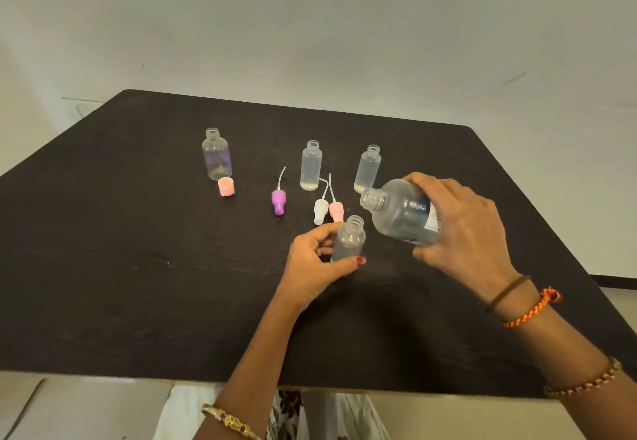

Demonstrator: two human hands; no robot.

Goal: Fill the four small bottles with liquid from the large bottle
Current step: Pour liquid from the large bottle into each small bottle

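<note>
- Nearest my lens, the left hand [315,263] curls round the near small bottle [349,239], thumb across its base and fingers behind, so it stands upright and uncapped on the black table [138,267]
- My right hand [462,229] wraps the large bottle [400,213] by its body, tipped with its open mouth aimed down and left, just above and beside the small neck but not yet over it
- I'd judge the pour is about to start: bring the lip right over the opening, tilt slowly, and keep the left grip low so the light bottle can't tip
- I can't tell how much liquid this near bottle holds
- Further back stand three more open bottles: the left bottle [216,155], the middle bottle [311,165] and the right bottle [367,168], the last two showing a little liquid at the bottom
- Loose between them lie a pink cap [226,187], a purple sprayer [278,201], a white sprayer [320,211] and a pink sprayer [336,211]
- Behind the table rises a plain pale wall [310,26]
</note>
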